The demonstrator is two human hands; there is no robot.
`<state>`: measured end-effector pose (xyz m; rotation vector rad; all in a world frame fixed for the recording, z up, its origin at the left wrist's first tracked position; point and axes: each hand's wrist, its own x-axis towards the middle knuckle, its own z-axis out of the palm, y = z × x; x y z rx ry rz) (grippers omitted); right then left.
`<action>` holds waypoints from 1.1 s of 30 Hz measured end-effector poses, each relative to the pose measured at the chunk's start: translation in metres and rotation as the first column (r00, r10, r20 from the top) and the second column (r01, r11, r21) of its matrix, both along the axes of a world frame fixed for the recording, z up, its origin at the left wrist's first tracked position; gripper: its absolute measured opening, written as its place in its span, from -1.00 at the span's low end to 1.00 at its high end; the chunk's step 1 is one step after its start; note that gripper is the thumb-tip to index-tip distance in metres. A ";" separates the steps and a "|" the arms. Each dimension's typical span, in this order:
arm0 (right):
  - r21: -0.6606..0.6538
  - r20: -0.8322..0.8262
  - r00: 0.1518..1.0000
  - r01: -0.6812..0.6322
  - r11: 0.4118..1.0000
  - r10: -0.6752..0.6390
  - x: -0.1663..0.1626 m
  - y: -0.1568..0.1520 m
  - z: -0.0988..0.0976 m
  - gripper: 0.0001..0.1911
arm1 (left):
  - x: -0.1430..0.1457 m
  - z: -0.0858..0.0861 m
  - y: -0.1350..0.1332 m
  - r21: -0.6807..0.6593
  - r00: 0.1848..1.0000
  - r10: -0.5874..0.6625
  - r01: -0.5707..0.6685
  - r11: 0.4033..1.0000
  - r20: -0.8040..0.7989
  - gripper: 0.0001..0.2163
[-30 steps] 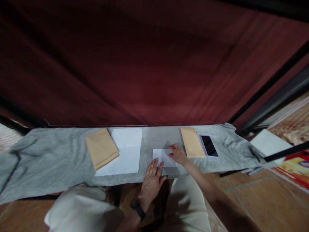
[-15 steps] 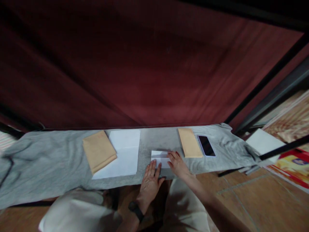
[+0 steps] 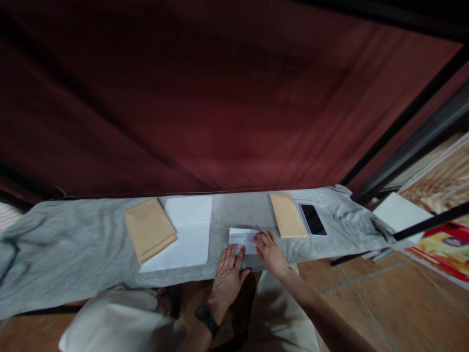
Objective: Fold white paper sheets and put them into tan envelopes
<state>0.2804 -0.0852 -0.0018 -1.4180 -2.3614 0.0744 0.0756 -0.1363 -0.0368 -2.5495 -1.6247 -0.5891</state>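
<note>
Small white paper [image 3: 237, 237] sits near the front edge of the counter [image 3: 244, 208], a bit right of the middle, with both hands on it. Just changed: a second ago it lay as a plain flat rectangle; now a strip along its far side shows apart, with a shadowed line running across below it. So the paper is being worked at a fold, and I'd judge that work midway, since the strip doesn't look pressed down flat. Can't tell if it's being folded over or opened out. Left hand [image 3: 227, 278] lies palm down over the paper's near left part, fingers stretched out and a little apart, thumb spread wide toward the front edge; reads as steadying, not gripping. Right hand [image 3: 270, 253] is at the paper's far right corner, fingers bent and bunched narrow, right on the paper; thumb hidden, so can't tell whether the paper is truly pinched. Left hand has hardly shifted; the right fingers are where the action is. Around them: brown packet [image 3: 288, 215] toward the far edge, just right of the right hand, then dark-screened phone [image 3: 313, 220] just beside it. On the left, brown stack [image 3: 148, 229] lies askew, partly over white sheet [image 3: 193, 234], which reaches close to the front edge. Grey cloth [image 3: 80, 239] covers the counter, rumpled at both ends. Red curtain [image 3: 234, 122] hangs behind the far edge.
</note>
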 end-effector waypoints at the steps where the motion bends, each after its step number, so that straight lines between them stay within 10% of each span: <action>1: -0.001 0.002 1.000 -0.001 1.000 0.001 0.000 0.000 0.000 -0.44 | 0.000 0.000 0.000 0.000 1.000 0.000 0.000 1.000 0.001 -0.37; 24: 0.046 -0.005 0.996 0.094 0.995 -0.094 -0.010 0.020 -0.002 -0.44 | 0.000 0.001 0.000 -0.013 1.000 0.002 -0.002 1.000 0.017 -0.38; 33: 0.001 -0.035 0.999 0.009 1.000 -0.009 -0.036 0.002 -0.033 -0.53 | 0.007 -0.005 0.009 -0.015 0.997 0.072 -0.072 0.997 0.041 -0.52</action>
